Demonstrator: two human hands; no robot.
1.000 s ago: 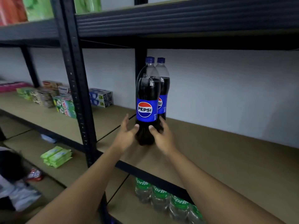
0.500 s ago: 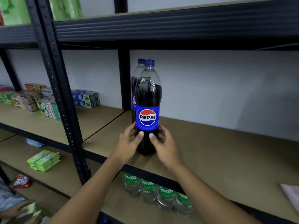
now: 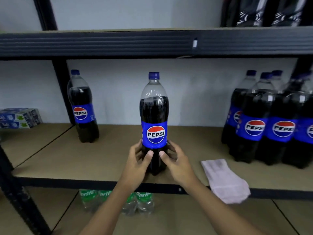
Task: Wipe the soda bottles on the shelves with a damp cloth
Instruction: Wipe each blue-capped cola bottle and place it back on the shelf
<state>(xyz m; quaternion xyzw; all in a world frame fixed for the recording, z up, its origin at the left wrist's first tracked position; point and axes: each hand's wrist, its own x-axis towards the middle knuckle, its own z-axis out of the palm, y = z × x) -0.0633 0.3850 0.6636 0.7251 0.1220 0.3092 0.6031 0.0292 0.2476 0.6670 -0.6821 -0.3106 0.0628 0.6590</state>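
Both hands' fingers curl round the upright Pepsi bottle.

Entry, head view. Your bare left hand and bare right hand: uncovered from fingertips to wrist. One thumbnail on each faces the camera and is cut short. Your left forearm enters from 7 o'clock, your right forearm from 5 o'clock. Both are unclothed along all the length that shows. Wrists are slim, and the forearms widen toward the lower edge. Elbows and upper arms lie out of view.
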